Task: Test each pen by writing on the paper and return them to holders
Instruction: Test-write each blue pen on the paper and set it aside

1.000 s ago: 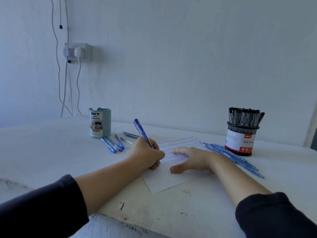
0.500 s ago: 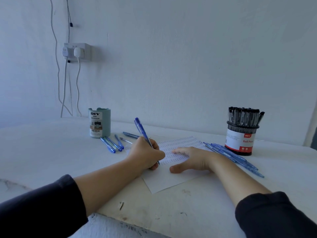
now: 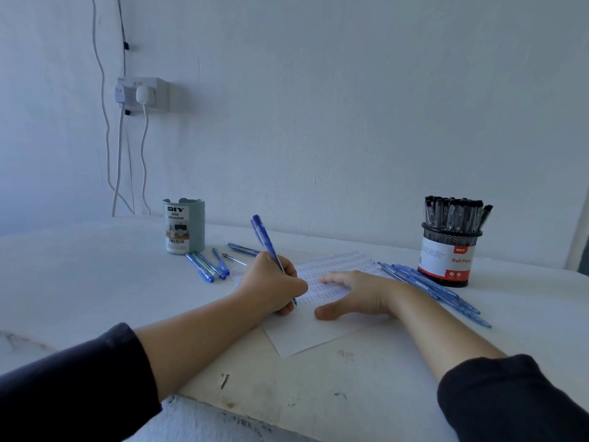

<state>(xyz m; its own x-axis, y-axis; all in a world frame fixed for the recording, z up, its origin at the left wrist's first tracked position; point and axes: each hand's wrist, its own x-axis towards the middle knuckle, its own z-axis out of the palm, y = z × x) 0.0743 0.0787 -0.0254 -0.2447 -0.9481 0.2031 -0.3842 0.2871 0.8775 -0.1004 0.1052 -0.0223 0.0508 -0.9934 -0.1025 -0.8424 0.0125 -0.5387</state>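
Your left hand (image 3: 271, 283) has its fingers curled around one blue pen (image 3: 267, 242), pinching it low on the barrel. The tip is down on the paper (image 3: 318, 333) and the cap end tilts up and away from you. Your right hand (image 3: 357, 293) lies flat on the same paper just right of the pen tip, fingers straight and loosely together, thumb splayed toward you.

One sheet of paper, lying skewed on the white table (image 3: 79, 282), with rows of small blue marks across its far half.

Taking the paper as reference:
- Far left of it: one pale teal holder (image 3: 184, 226) labelled "DIY Desk Organizer", upright. Can't see inside it from this angle.
- Between that holder and the paper: loose blue pens (image 3: 208, 266) lying flat on the table. I count five or six; the two furthest back overlap and are thin, so that count is soft.
- Just off its right edge: a fanned bundle of blue pens (image 3: 430, 290) touching one another, running diagonally toward you. Roughly five, too overlapped to count exactly.
- Far right of it, just behind that bundle: one black mesh holder (image 3: 447, 253) with a red and white "Ball Pens" label, packed with black-capped pens (image 3: 455, 213) standing upright. About a dozen caps show.

On the wall beyond the teal holder: one double socket (image 3: 143, 94) with two plugs in and white cables (image 3: 145, 161) hanging down.
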